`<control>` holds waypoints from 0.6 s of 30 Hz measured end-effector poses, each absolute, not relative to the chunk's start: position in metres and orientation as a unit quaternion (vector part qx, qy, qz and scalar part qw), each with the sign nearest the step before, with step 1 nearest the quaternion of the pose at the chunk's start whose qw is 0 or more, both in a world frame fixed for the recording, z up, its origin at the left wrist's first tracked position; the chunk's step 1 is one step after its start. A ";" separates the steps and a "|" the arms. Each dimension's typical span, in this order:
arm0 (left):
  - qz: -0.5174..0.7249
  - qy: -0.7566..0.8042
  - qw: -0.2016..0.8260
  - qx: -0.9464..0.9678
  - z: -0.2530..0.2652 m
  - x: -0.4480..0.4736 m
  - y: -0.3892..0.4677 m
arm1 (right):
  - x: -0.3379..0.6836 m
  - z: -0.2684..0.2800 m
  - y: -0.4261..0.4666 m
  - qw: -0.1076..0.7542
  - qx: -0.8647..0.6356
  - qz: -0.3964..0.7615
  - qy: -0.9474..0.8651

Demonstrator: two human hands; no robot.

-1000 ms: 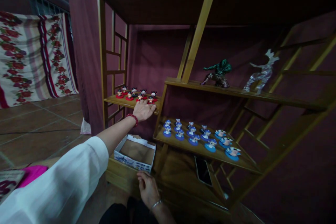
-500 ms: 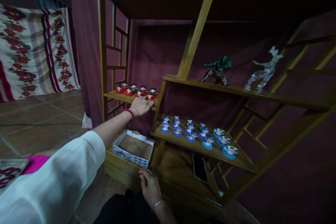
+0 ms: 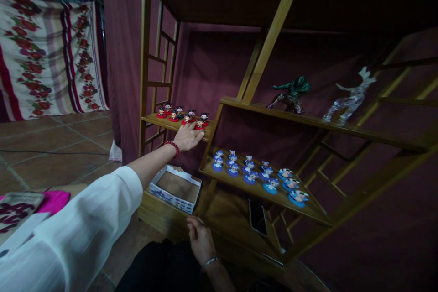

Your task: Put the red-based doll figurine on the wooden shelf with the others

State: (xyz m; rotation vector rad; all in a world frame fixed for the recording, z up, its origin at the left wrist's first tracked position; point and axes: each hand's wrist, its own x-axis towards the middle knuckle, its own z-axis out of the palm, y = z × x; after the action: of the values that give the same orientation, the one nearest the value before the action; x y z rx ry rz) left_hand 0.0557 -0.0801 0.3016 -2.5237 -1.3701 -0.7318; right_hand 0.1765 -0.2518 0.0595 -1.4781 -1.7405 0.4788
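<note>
My left hand (image 3: 188,138), with a red bead bracelet, reaches palm down to the edge of the small upper-left shelf (image 3: 160,121). Its fingers are stretched out, and their tips are at the front row of red-based figurines (image 3: 174,116). The nearest one, a front figurine (image 3: 200,123), stands just beyond the fingers; whether they touch it I cannot tell. My right hand (image 3: 202,239), wearing a silver bracelet, hangs low by my knees with loosely bent fingers and nothing visible in it. Between the hands, a shallow open box (image 3: 176,201) sits on the wooden ledge.
Blue- and purple-based figurines (image 3: 251,177) stand in rows on the middle shelf. Above them are a green-and-brown crouching statue (image 3: 292,95) and a silvery deer-like statue (image 3: 347,98). A phone (image 3: 258,217) lies on the lower board. A slanting wooden post (image 3: 273,36) divides the shelves.
The view has shifted slightly, so the shelf sits further right. My left hand stays at the red-based figurines, its fingers still stretched out. My right hand stays low.
</note>
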 end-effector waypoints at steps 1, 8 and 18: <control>-0.259 -0.457 0.094 -0.846 0.299 0.054 -0.082 | 0.175 0.059 -0.252 0.394 -0.579 0.190 -0.688; -0.345 -0.411 0.119 -0.835 0.274 0.042 -0.090 | 0.167 0.060 -0.258 0.386 -0.571 0.184 -0.701; -0.343 -0.412 0.098 -0.838 0.257 0.032 -0.113 | 0.159 0.068 -0.263 0.340 -0.586 0.159 -0.718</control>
State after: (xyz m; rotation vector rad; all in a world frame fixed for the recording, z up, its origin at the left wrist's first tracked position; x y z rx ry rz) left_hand 0.0317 -0.1128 0.2575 -2.4801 -1.2197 -1.0158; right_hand 0.1585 -0.2634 0.0678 -1.5246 -1.8693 0.4150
